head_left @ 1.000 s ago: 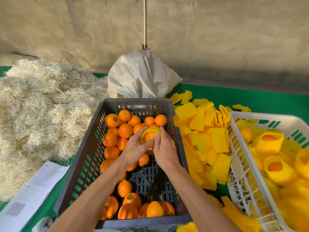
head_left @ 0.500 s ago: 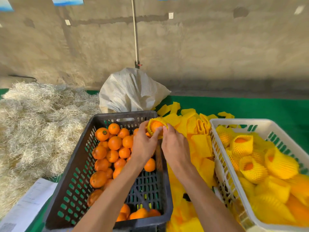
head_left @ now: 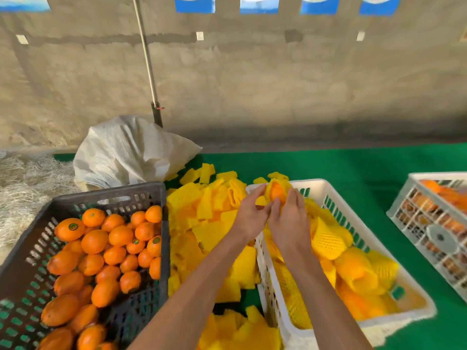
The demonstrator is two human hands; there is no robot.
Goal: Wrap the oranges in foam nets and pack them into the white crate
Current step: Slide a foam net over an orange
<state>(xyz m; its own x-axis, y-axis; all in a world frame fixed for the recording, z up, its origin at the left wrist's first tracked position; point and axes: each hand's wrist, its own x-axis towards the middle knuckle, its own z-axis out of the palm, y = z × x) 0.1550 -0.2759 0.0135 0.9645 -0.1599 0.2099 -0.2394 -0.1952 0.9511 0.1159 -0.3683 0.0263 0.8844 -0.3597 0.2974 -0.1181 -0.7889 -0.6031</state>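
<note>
Head view shows our right hand [head_left: 290, 218] and left hand [head_left: 252, 213], grip curled around the netted orange [head_left: 276, 192], above the far-left corner of the white crate [head_left: 358, 233], so it goes straight down.

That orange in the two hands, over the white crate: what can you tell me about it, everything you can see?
The orange is small and bright, with only part of its peel showing; the rest sits inside a yellow foam net that flares open around it. The picture is blurred there, so no sticker or stem can be made out. It is held up over the far left corner of the white crate. The right hand cups it from below and the side, while the left hand pinches the net's edge beside it.
</note>
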